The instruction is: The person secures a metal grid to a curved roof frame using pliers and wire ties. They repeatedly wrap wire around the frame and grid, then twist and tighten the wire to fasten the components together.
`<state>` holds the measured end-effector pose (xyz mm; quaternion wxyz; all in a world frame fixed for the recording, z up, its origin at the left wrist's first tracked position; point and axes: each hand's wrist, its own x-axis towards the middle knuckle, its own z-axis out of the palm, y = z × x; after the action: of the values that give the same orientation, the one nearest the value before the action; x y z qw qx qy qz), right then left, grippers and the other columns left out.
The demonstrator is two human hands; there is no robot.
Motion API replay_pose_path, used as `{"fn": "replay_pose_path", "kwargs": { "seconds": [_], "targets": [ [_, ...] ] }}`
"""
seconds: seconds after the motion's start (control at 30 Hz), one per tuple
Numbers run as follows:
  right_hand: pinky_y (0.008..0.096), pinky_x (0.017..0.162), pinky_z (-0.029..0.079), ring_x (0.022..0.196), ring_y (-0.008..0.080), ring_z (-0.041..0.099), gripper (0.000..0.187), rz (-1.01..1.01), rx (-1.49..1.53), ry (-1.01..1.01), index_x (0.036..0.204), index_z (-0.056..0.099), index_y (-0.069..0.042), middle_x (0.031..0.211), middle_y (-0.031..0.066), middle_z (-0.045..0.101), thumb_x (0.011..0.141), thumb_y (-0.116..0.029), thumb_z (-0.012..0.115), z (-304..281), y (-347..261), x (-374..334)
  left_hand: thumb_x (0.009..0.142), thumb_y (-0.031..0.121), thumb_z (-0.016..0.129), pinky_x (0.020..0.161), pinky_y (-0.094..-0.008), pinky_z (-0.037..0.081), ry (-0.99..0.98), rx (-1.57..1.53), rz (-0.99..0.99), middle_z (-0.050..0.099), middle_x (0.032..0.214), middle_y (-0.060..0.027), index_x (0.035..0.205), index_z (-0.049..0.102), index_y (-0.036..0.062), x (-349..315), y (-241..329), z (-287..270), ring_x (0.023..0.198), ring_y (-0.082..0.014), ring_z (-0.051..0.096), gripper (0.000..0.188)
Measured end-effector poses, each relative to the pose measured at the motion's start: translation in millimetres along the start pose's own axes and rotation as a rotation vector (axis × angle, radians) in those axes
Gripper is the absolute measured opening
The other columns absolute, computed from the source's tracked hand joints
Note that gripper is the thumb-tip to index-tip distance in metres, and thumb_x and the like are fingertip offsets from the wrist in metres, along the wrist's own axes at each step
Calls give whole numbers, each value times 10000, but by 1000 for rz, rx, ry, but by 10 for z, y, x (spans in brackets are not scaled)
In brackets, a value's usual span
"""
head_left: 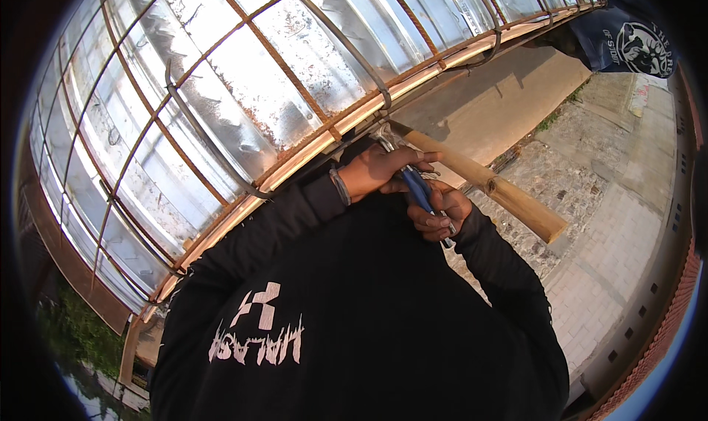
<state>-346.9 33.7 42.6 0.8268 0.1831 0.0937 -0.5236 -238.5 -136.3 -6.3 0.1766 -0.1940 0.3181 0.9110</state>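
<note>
Head view: blue-handled pliers [418, 187] are held in both hands against the chest, at the edge of the rusty rebar grid [221, 126]. The left hand [376, 171] is closed over the upper part of the tool; the right hand [440, 213] is wrapped round the handles lower down. The long axis runs from lower right, at the right hand, up-left to the jaws, at the rebar edge beside the bamboo pole [490, 187]. The left hand is nearer that joint.

- Corrugated metal sheeting [243, 89] fills the upper left, bright in daylight.
- A rusty rebar grid [221, 59] overlays it.
- Grey paving stones [612, 229] cover the ground at right.
- Green plants [74, 332] show lower left.
</note>
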Motion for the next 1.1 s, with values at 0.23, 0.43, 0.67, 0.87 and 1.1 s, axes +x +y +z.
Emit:
{"fn": "replay_pose_path", "kwargs": {
  "seconds": [0.23, 0.43, 0.67, 0.87, 1.1],
  "targets": [
    [414, 621, 470, 683, 309, 591, 395, -224, -1628, 790, 1304, 431, 33, 804, 163, 611, 975, -136, 572, 359, -127, 76, 937, 325, 677, 849, -321, 498, -4, -82, 170, 577, 1230, -74, 1400, 400, 89, -93, -38, 109, 1078, -160, 570, 589],
    [496, 735, 464, 878, 489, 600, 234, -88, -1941, 1081, 1064, 549, 61, 875, 279, 638, 952, -142, 584, 678, -30, 173, 920, 349, 692, 903, -326, 467, 108, -110, 44, 604, 1203, -66, 1370, 442, 70, -146, 32, 47, 1068, -157, 571, 585],
    [489, 702, 472, 863, 481, 605, 225, -244, -2025, 1091, 1075, 563, 56, 891, 295, 627, 925, -110, 590, 772, 42, 155, 956, 433, 615, 938, -309, 445, -166, 193, 50, 638, 1130, -78, 1264, 592, 14, -120, 222, 10, 1044, -154, 583, 520],
    [510, 697, 487, 852, 477, 613, 228, -333, -2121, 1244, 1058, 554, 26, 895, 288, 624, 878, -98, 620, 682, 94, 153, 997, 414, 557, 1047, -323, 389, -226, 297, 126, 612, 1250, -108, 1303, 566, -20, 33, 26, -109, 1195, -189, 536, 531],
    [505, 680, 489, 824, 466, 615, 209, -431, -2169, 1225, 937, 553, 7, 863, 263, 625, 842, -132, 675, 54, -148, 132, 967, 472, 576, 982, -305, 438, -88, 313, 147, 638, 1205, -98, 1308, 576, 32, 45, 133, -65, 1132, -183, 574, 557]
  ]
}}
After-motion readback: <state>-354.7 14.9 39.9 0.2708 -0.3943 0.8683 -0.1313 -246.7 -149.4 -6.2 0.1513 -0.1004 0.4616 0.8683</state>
